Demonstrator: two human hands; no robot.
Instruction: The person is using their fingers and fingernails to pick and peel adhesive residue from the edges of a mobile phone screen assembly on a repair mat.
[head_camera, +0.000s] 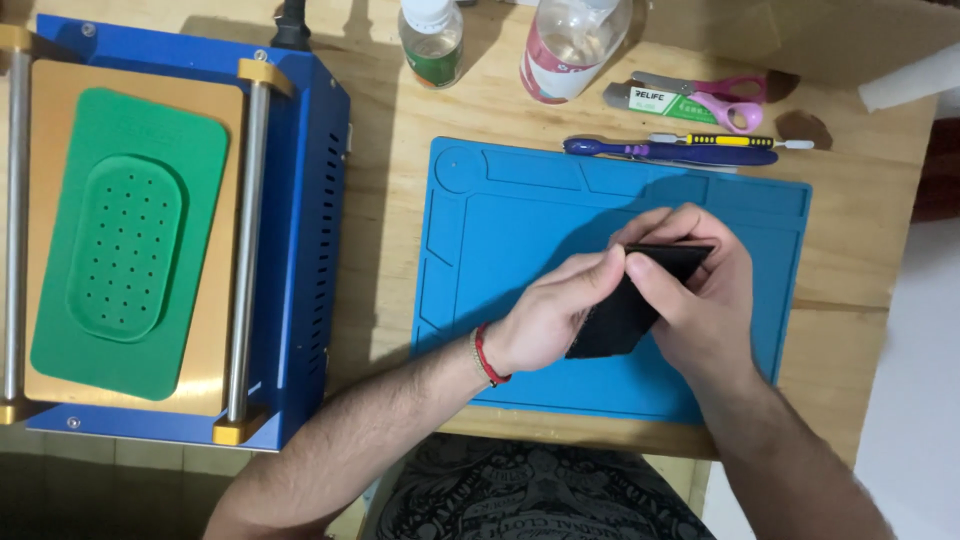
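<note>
I see both hands over the blue mat (500, 230), which lies on the wooden surface (390, 130). My left hand (555, 310) and right hand (700, 290) hold a flat black phone (625, 305) between them, tilted, just above the mat. The left grip is closed on its upper edge with thumb and fingers; the right grip is wrapped around its far side, thumb pressed near the left thumb. A red band (488, 356) sits on the left wrist.

Left of the mat stands a blue machine (310, 200) with a green pad (125, 240) on top. Beyond the mat lie a toothbrush (670, 151), pink scissors (725, 100) and two bottles (432, 40), well apart from the hands.
</note>
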